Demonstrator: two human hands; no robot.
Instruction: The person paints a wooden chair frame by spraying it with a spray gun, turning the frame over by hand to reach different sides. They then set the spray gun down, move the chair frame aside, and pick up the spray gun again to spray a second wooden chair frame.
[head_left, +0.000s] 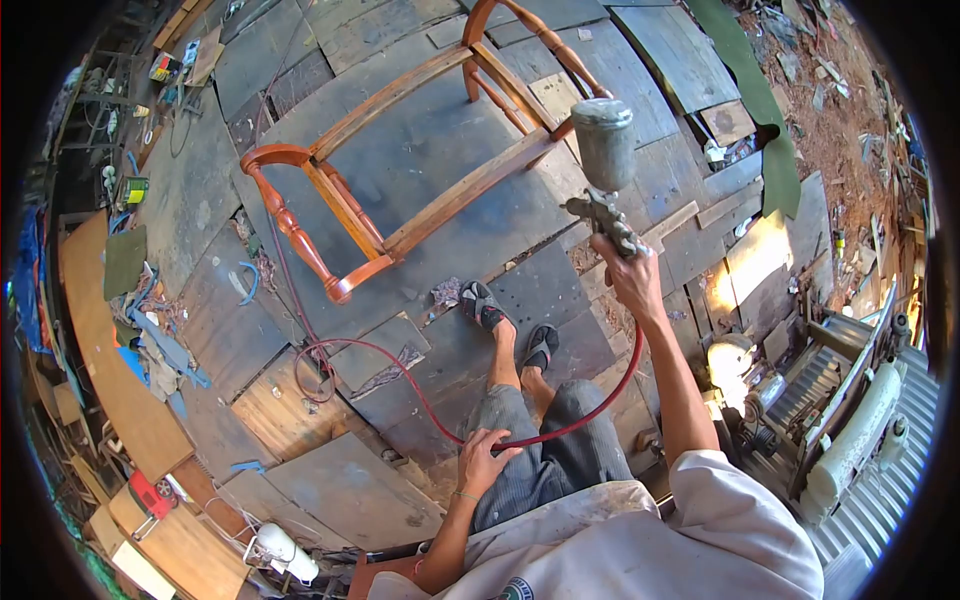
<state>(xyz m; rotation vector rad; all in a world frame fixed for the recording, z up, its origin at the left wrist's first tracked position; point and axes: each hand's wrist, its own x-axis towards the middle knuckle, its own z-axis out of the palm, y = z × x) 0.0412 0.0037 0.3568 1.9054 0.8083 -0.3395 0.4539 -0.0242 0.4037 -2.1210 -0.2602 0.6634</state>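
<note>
My right hand (630, 272) is closed round the handle of a spray gun (606, 215), whose dull metal cup (605, 145) stands on top. From the grip a red air hose (570, 431) curves down across my lap. My left hand (484, 462) rests near my thigh with its fingers closed on this hose. In front of me a wooden chair frame (470, 193) with turned, reddish-brown posts sits on the ground, without a seat panel. The spray gun is to the right of the frame, apart from it.
Worn boards (330, 490) cover the ground under the frame. The hose loops on them to the left. Rags and scraps (165, 345) lie farther left, beside a long brown board (110, 340). A machine with a pale cylinder (855, 435) stands at the right, near corrugated metal sheet (900, 480).
</note>
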